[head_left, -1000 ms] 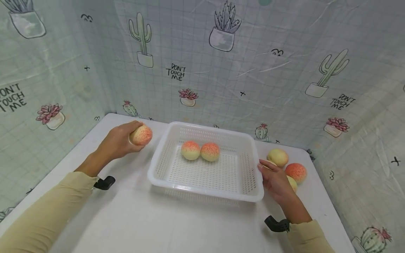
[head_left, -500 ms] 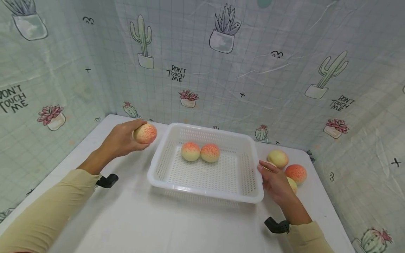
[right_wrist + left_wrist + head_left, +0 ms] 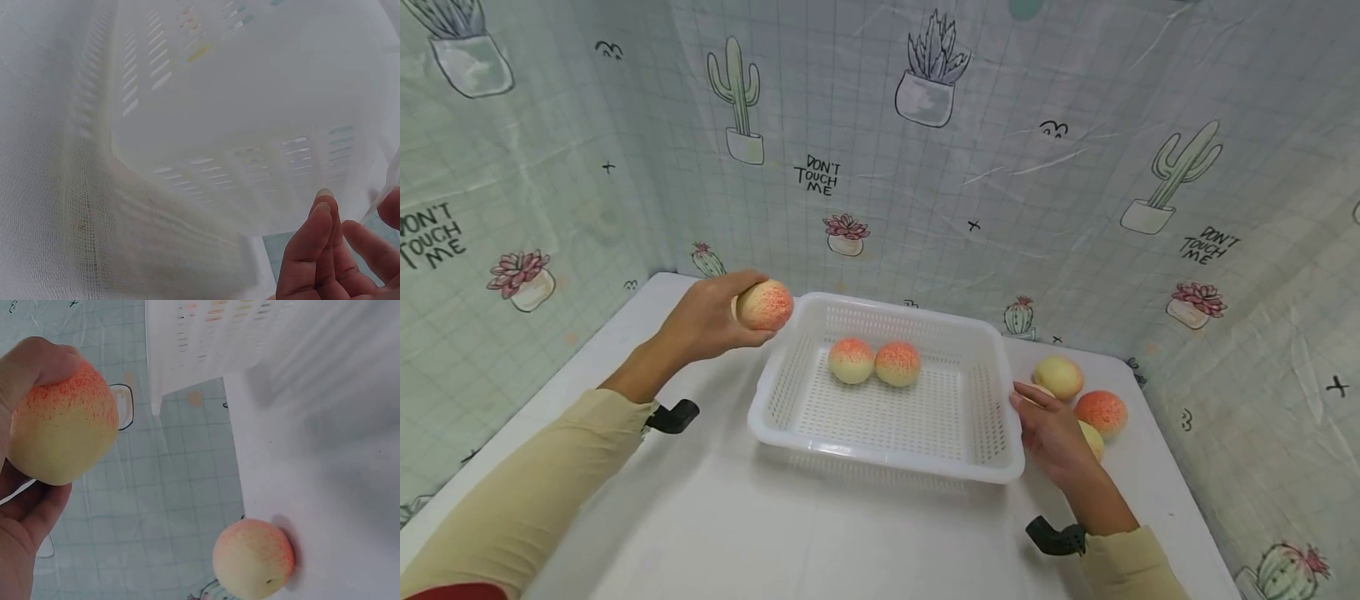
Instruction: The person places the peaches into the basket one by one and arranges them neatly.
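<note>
My left hand (image 3: 718, 312) grips a peach (image 3: 765, 305) with a red-speckled side, raised at the basket's left rim. In the left wrist view, thumb and fingers curl round that peach (image 3: 65, 425). The white slotted plastic basket (image 3: 880, 454) contains two red-and-yellow peaches (image 3: 898, 364), side by side near its back. At the basket's right end my right hand (image 3: 1056, 433) holds the rim. The right wrist view shows its fingers (image 3: 306, 244) below the rim, against the outer wall, with the thumb partly out of frame.
Several peaches (image 3: 1102, 413) lie right of the basket, partly behind the right hand. Another peach (image 3: 253, 559) rests on the white table in the left wrist view, unseen in the head view. A cactus-print sheet (image 3: 880, 183) hangs behind and beside the table (image 3: 760, 533).
My left hand has carried its peach rightward and slightly up, from left of the basket to its left rim. The right hand and the basket stay in place.
</note>
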`<state>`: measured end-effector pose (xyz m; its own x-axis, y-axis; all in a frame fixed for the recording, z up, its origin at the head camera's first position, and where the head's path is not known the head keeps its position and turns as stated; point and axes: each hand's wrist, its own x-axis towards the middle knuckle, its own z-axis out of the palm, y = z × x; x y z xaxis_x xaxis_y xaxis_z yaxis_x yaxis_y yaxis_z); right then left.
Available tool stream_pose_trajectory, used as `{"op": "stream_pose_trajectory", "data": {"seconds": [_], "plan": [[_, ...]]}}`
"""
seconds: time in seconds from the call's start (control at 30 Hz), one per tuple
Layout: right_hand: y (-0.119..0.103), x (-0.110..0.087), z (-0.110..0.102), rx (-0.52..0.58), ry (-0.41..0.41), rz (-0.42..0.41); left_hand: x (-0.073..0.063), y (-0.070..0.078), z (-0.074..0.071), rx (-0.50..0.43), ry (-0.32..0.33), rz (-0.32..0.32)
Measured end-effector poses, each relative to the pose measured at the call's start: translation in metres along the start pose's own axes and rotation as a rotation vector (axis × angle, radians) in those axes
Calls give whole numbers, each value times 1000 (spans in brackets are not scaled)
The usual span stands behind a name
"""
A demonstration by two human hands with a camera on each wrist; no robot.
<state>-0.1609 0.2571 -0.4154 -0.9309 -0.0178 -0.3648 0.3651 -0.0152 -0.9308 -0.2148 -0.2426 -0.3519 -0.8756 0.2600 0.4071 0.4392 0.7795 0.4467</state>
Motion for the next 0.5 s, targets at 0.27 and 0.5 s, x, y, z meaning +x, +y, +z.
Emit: {"op": "stream_pose_trajectory", "data": {"seconds": [0.27,0.5], "plan": [[2,2,-1,6,-8,0,13,12,4,5,-24,14],[2,3,-2,-5,12,10,23,21,10,-34,-11,54]]}}
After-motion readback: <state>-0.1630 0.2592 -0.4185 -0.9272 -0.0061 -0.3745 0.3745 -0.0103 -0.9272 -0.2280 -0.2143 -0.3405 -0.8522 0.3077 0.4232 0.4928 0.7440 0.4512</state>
